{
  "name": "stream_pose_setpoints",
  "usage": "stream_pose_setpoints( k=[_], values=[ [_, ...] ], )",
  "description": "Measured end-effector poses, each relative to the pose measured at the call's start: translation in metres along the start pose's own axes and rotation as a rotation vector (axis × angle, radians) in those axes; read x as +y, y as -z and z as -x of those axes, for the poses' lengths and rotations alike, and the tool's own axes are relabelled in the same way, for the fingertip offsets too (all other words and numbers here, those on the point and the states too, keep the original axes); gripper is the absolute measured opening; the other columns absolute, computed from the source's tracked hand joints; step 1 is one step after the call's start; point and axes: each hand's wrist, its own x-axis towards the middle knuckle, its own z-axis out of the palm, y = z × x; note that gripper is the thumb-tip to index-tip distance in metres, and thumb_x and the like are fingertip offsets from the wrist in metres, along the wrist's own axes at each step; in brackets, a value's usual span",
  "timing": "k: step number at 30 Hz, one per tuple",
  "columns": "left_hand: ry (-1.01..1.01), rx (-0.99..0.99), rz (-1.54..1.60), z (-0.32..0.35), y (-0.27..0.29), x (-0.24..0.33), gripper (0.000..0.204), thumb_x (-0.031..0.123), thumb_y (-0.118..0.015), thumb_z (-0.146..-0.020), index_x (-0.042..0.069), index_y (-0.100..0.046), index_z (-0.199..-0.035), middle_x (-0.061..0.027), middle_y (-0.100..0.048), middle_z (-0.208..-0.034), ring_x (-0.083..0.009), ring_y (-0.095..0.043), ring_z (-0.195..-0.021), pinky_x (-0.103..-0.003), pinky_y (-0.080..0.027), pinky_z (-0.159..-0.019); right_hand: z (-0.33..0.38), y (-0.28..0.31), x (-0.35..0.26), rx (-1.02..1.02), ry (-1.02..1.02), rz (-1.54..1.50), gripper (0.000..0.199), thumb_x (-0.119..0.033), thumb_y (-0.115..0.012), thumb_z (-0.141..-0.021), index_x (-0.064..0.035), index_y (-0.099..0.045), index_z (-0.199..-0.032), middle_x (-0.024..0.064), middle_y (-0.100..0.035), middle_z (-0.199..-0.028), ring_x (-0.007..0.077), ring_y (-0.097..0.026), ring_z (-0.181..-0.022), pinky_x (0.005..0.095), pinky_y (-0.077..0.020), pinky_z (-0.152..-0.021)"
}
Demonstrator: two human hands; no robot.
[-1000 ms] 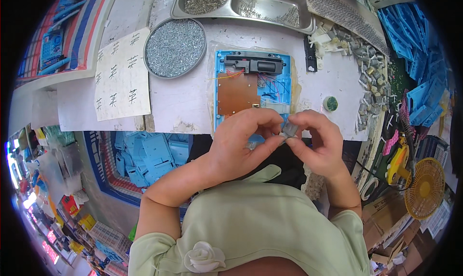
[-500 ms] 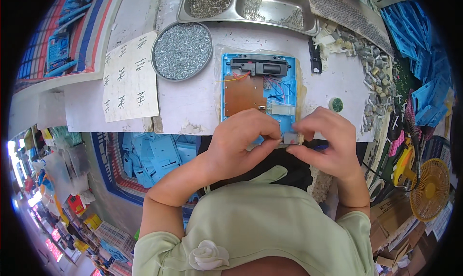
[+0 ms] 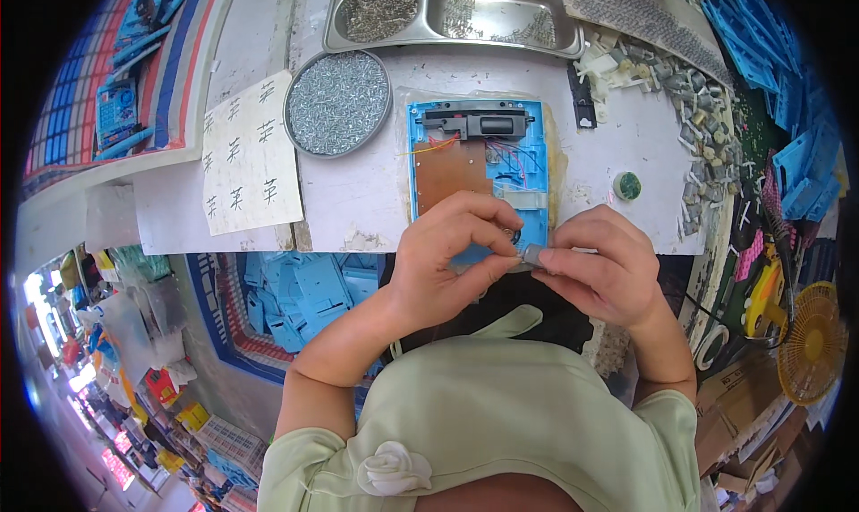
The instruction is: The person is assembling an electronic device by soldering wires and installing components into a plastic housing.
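Note:
Both of my hands meet at the near edge of an open blue plastic casing (image 3: 535,158). My right hand (image 3: 610,263) grips a small grey motor (image 3: 533,255) between thumb and fingers. My left hand (image 3: 445,257) is pinched closed against the motor's left end; what its fingertips hold is too small to make out. Inside the casing lie a brown circuit board (image 3: 445,172), a black module (image 3: 483,124) along the far side, and thin red, yellow and blue wires. My left fingers hide the casing's near part.
A round dish of silvery screws (image 3: 337,103) and a paper sheet (image 3: 253,158) lie left. Behind stands a metal compartment tray (image 3: 506,42) with small parts. Several motors (image 3: 707,140) are heaped at the right, near a green round piece (image 3: 626,185). Blue panels (image 3: 313,288) fill a bin below.
The motor has been turned and tilted in my right fingers, which now wrap more closely over it. My left fingertips stay at its end. The whole view has shifted slightly.

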Motion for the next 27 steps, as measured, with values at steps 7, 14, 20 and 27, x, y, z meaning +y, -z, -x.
stream_pose_setpoints(
  k=[7, 14, 20, 27],
  values=[
    [-0.027, -0.006, -0.049, -0.002, -0.002, -0.002, 0.022, -0.002, -0.081, -0.077, 0.005, -0.070, -0.095, -0.0129, -0.071, -0.108, -0.0288, -0.069, -0.097, -0.036, -0.056, -0.081, 0.004, -0.001, 0.003, 0.040, 0.009, -0.005, 0.037, 0.001, -0.086, -0.071, -0.0083, -0.074, -0.104, 0.0066, -0.068, -0.092, 0.0228, -0.065, -0.073, 0.0316, -0.0532, -0.061],
    [-0.027, 0.099, -0.222, -0.025, 0.010, 0.000, 0.040, -0.002, -0.080, -0.072, 0.006, -0.068, -0.110, -0.0088, -0.065, -0.106, -0.0272, -0.065, -0.095, -0.039, -0.054, -0.081, 0.011, 0.013, 0.008, 0.038, -0.055, 0.033, 0.037, 0.004, -0.085, -0.070, -0.0069, -0.074, -0.104, 0.0086, -0.068, -0.093, 0.0239, -0.067, -0.077, 0.0318, -0.0542, -0.065],
    [-0.439, -0.149, -0.818, -0.073, 0.023, -0.030, 0.041, 0.010, -0.081, -0.067, 0.017, -0.074, -0.107, -0.0018, -0.058, -0.096, -0.0244, -0.057, -0.090, -0.042, -0.041, -0.084, 0.040, 0.029, 0.023, 0.319, -0.402, -0.163, 0.037, 0.011, -0.080, -0.076, 0.0018, -0.070, -0.111, 0.0167, -0.068, -0.110, 0.0227, -0.069, -0.095, 0.0315, -0.0587, -0.080],
    [-0.479, -0.263, -0.844, -0.078, 0.026, -0.035, 0.026, 0.013, -0.078, -0.073, 0.016, -0.074, -0.098, -0.0002, -0.061, -0.097, -0.0223, -0.059, -0.092, -0.042, -0.041, -0.086, 0.042, 0.028, 0.039, 0.382, -0.579, -0.251, 0.036, 0.010, -0.078, -0.080, 0.0036, -0.069, -0.114, 0.0144, -0.068, -0.117, 0.0195, -0.067, -0.105, 0.0301, -0.0589, -0.086]
  ],
)
